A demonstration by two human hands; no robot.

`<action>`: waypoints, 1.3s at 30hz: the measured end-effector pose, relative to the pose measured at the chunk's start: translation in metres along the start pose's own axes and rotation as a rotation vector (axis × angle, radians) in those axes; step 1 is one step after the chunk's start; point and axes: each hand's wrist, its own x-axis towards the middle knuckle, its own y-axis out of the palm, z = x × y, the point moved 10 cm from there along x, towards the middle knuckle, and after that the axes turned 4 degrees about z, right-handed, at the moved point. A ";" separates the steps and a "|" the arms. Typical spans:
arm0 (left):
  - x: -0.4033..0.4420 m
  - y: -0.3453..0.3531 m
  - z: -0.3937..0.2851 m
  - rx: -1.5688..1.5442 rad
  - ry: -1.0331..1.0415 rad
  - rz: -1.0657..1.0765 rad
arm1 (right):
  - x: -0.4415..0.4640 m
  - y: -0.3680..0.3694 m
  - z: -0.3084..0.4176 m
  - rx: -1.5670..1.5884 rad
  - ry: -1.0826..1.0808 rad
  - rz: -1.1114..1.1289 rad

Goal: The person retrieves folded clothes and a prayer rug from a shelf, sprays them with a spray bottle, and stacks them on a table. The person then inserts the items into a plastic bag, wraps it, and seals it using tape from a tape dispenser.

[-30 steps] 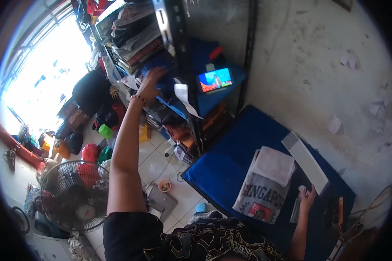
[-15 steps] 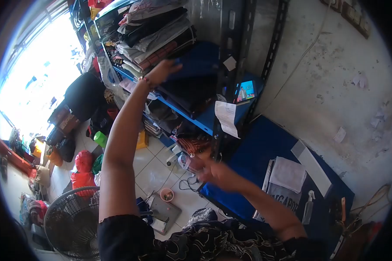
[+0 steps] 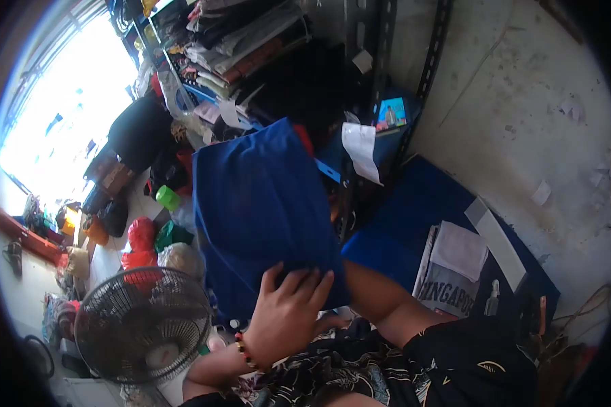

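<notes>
A folded blue cloth (image 3: 261,210), probably a garment, is held up in front of my body and covers much of the middle view. My left hand (image 3: 288,305) grips its near edge, spread fingers on top and thumb by the edge; a beaded bracelet circles the wrist. From the right, my right forearm (image 3: 373,288) passes beneath the cloth. The cloth hides my right hand, so its fingers do not show. Beyond the cloth is a shelf with dark folded clothes (image 3: 299,81).
Stacked clothes (image 3: 251,41) fill the metal rack. A receipt (image 3: 360,150) hangs from its post, near a lit screen (image 3: 391,114). On the blue table (image 3: 400,210) lie a grey printed garment (image 3: 448,285) and a spray bottle (image 3: 492,298). A fan (image 3: 142,325) stands left, near bags (image 3: 141,234).
The blue cloth has come off the shelf toward my body. My left hand has drawn back with it from the rack, and my right arm has moved under it.
</notes>
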 end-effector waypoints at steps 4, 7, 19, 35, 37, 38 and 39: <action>-0.109 -0.038 0.053 0.109 -0.666 -0.690 | -0.096 -0.042 -0.047 -0.046 0.167 -0.221; -0.172 0.074 0.070 -0.903 -0.863 -0.619 | -0.174 -0.046 -0.036 -0.105 0.227 -0.276; 0.078 0.207 -0.146 -1.643 -0.455 0.027 | -0.430 0.011 0.244 -0.445 -0.219 -0.507; 0.175 0.309 -0.157 -0.422 -0.407 0.055 | -0.624 -0.004 0.343 -1.972 -0.178 -1.761; 0.227 0.289 -0.187 -0.437 -0.191 -0.069 | -0.656 0.004 0.350 -2.124 -0.118 -2.008; 0.256 0.285 -0.203 -0.448 -0.086 -0.130 | -0.678 -0.018 0.353 -2.116 -0.047 -2.068; 0.287 0.299 -0.224 -0.391 0.021 -0.054 | -0.693 -0.033 0.358 -2.110 0.024 -2.127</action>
